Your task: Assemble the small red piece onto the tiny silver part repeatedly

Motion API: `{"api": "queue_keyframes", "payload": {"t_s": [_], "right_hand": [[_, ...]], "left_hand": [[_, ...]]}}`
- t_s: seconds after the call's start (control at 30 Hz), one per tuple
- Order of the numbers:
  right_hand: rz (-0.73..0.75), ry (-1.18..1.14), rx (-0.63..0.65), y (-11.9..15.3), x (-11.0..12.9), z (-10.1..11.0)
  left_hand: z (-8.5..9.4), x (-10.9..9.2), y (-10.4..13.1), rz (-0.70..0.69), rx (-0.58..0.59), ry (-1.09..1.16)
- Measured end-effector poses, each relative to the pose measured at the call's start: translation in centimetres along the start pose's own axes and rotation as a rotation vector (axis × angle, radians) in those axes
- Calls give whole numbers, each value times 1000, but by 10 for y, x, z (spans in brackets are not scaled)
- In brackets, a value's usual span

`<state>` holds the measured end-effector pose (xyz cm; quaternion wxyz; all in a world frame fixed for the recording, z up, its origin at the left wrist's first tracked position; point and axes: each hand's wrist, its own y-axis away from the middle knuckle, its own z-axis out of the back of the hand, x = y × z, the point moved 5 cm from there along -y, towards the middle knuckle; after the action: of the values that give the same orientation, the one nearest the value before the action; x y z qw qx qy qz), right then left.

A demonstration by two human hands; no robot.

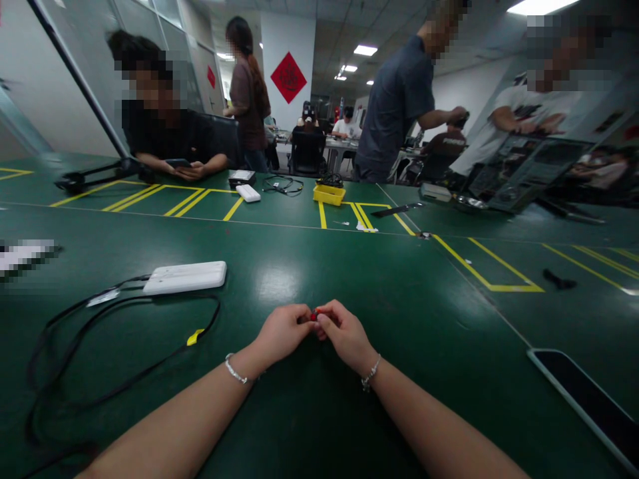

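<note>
Both hands meet over the middle of the green table (319,266), fingertips nearly touching. Between them is a small red and dark object (314,315), mostly covered by the fingers, so its kind does not show. My left hand (284,334) pinches it from the left with thumb and fingers. From the other side my right hand (348,334) has its thumb and curled fingers closed on the same piece. A silvery bracelet circles each wrist.
To the left lie a white power bank (186,277) and looping black cables (74,346). A phone (589,399) rests at the right edge. Farther back stand a yellow tray (329,194), a small white box (248,193) and an open computer case (529,169). Several people are beyond.
</note>
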<state>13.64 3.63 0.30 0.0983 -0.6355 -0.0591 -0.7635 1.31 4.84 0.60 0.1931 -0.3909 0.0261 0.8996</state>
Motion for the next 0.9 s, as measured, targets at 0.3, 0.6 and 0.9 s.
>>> {"api": "queue_keyframes", "payload": {"t_s": [0.3,0.6,0.9], "right_hand": [[50,273,-86,2,8,0],[-68,1073,-542,-4,32,100],[-907,1106,-597,42,-25,251]], "left_hand": [[1,-13,3,-105,17,-133],[2,-7,0,-22,83,-8],[6,-11,2,-48,99,-32]]}}
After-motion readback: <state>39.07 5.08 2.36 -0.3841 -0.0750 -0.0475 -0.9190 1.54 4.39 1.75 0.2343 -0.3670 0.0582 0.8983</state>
